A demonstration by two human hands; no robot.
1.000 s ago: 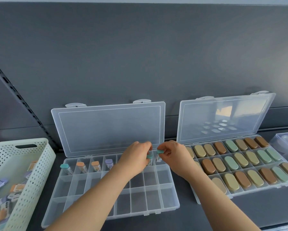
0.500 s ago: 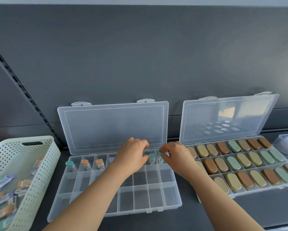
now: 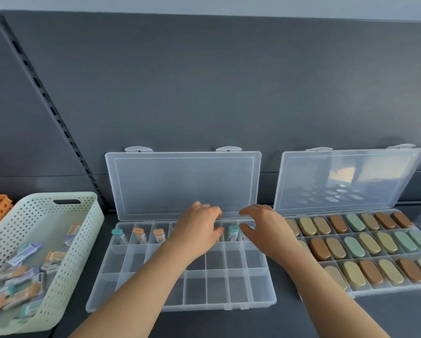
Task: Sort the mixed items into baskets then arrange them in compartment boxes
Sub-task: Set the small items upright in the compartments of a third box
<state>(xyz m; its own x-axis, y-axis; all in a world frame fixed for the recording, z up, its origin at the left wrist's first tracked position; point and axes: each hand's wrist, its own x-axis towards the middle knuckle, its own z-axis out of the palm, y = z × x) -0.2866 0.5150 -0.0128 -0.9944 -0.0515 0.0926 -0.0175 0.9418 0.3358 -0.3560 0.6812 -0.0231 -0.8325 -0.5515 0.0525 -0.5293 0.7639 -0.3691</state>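
Hands no longer pinch the teal-capped tubes (image 3: 233, 232), left hand (image 3: 197, 231) and right hand (image 3: 268, 230) hover empty, fingers loosely curled, tubes upright in clear box (image 3: 180, 307) back row, 1 o'clock corner

The compartment box (image 3: 216, 286) lay beneath the left hand (image 3: 197, 230) and right hand (image 3: 265, 231); the basket (image 3: 65, 242) sat to their left, the second box (image 3: 346, 181) to their right.

Both forearms forward, left hand (image 3: 197, 230) and right hand (image 3: 265, 228) palms down, fingers (image 3: 214, 212) loosely curled.
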